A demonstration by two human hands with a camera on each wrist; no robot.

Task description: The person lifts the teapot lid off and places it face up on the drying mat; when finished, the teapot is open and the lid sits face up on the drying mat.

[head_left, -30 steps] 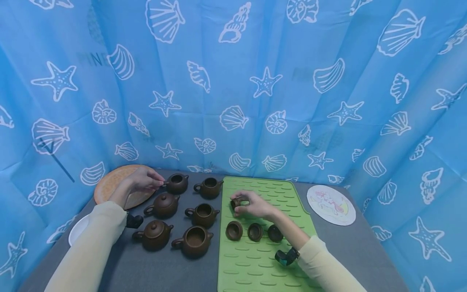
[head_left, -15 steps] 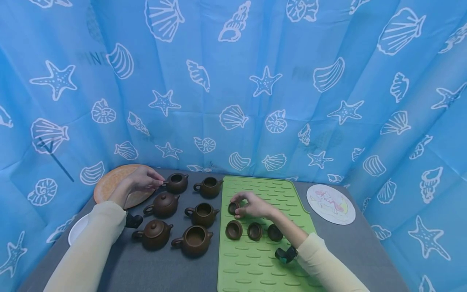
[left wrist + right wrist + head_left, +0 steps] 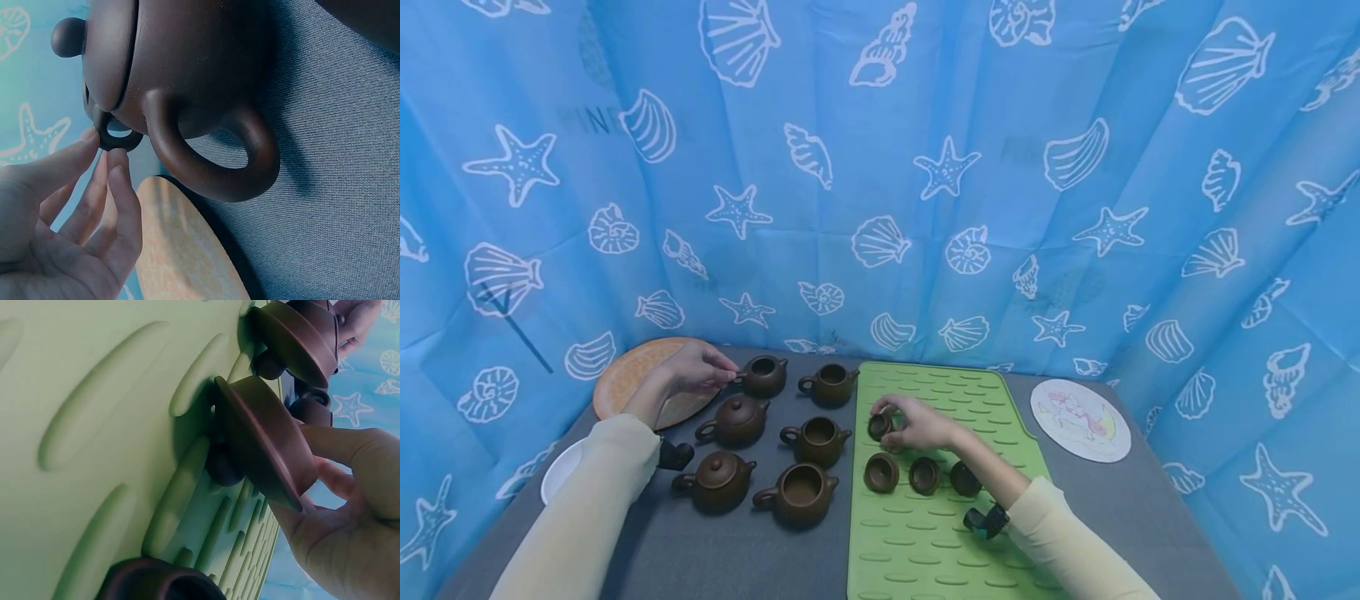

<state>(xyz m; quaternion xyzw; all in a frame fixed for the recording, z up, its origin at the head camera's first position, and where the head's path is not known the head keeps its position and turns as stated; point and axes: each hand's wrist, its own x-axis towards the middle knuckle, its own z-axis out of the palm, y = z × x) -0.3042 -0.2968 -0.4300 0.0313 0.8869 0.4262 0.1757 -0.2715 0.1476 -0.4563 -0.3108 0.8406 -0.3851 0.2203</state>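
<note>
My left hand (image 3: pixel 695 372) pinches the handle of a small brown lidless teapot (image 3: pixel 765 380) at the back left. In the left wrist view that handle (image 3: pixel 122 142) sits between thumb and fingertips, behind a nearer lidded teapot (image 3: pixel 200 69). On the green mat my right hand (image 3: pixel 925 425) holds a round brown teapot lid (image 3: pixel 880 427) by its edge, hollow side up, between thumb and fingers. Three more lids lie in a row just in front, among them the middle lid (image 3: pixel 923 477). In the right wrist view, nearer lids (image 3: pixel 265 440) hide the fingertips.
Lidless teapots (image 3: pixel 796 497) stand in a column beside the mat (image 3: pixel 917 533). Two lidded teapots (image 3: pixel 715 483) stand left of them. An orange oval board (image 3: pixel 617 383) and a white dish (image 3: pixel 559 475) lie at left, a round picture card (image 3: pixel 1078 421) at right. A blue curtain (image 3: pixel 880 200) hangs behind.
The lid in my right hand has gone from tilted to nearly flat, hollow side up, at the mat. The left hand has stayed on the teapot handle.
</note>
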